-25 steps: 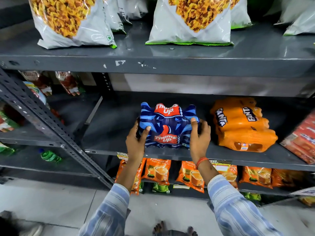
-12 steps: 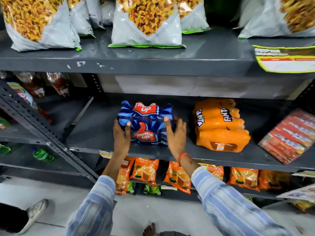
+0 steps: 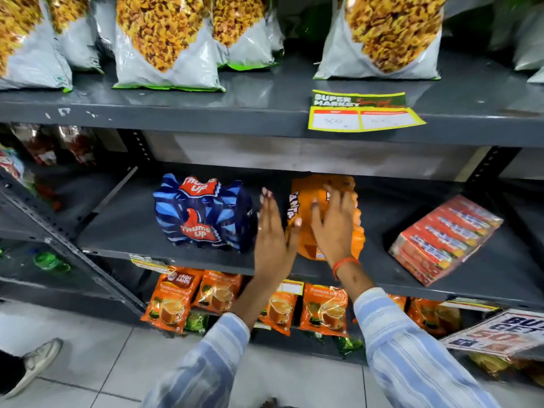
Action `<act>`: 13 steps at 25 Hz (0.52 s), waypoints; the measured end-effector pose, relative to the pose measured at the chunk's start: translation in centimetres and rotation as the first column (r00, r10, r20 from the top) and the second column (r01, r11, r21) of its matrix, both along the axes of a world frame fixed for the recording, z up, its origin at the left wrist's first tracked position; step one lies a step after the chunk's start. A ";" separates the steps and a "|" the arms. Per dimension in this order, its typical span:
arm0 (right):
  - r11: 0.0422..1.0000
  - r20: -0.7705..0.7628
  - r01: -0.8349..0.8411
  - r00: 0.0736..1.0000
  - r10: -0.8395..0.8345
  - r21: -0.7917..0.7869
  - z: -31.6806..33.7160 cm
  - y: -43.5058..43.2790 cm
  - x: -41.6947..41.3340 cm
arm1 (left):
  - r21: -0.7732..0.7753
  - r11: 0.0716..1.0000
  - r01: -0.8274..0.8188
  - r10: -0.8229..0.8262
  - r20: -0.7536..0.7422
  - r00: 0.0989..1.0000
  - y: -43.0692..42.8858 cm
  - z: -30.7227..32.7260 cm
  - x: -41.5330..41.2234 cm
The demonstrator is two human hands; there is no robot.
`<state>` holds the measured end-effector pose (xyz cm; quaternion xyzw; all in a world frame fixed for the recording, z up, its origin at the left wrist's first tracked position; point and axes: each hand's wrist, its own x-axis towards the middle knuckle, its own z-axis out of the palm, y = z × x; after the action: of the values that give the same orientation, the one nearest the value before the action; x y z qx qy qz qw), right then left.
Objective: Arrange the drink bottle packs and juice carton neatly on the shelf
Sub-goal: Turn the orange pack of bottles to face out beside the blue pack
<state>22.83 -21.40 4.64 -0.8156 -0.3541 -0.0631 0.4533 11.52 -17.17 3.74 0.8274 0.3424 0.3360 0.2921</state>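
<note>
A blue Thums Up bottle pack stands on the grey middle shelf, with no hand on it. Right of it lies an orange Fanta bottle pack. My left hand is open, fingers spread, in the gap between the two packs. My right hand is open in front of the Fanta pack and hides much of it; whether it touches the pack is unclear. A red juice carton pack lies tilted at the shelf's right.
Large snack bags fill the top shelf, with a yellow price tag on its edge. Orange tea pouches hang below the middle shelf. A slanted metal brace crosses the left. Another person's shoe is on the floor.
Both hands have let go of the Thums Up pack and moved right toward the Fanta pack. The view has shifted right.
</note>
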 end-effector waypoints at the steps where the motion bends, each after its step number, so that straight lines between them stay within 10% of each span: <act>1: 0.997 0.014 0.053 0.999 -0.053 -0.053 -0.6 -1.2 1.1 | -0.152 0.988 0.003 -0.006 -0.018 1.000 -0.9 -1.2 1.3; 4: 0.949 -0.195 0.092 0.969 -0.155 -0.301 -3.4 -3.9 4.4 | -0.632 0.769 -0.094 0.113 -0.010 0.994 -2.1 -3.7 4.1; 9: 0.987 -0.638 0.039 0.759 -0.131 -0.156 -3.4 -4.6 4.9 | -0.913 0.404 -0.062 0.410 0.120 0.904 -0.7 -5.5 6.5; 13: 0.991 -0.790 0.136 0.609 -0.067 0.020 -3.3 -5.4 5.1 | -0.808 0.566 -0.165 0.403 0.096 0.910 -1.6 -1.5 7.3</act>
<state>27.92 -26.82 1.31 -0.7610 -0.0700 0.2614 0.5895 18.85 -18.75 2.28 0.4943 0.5408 0.3045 0.6087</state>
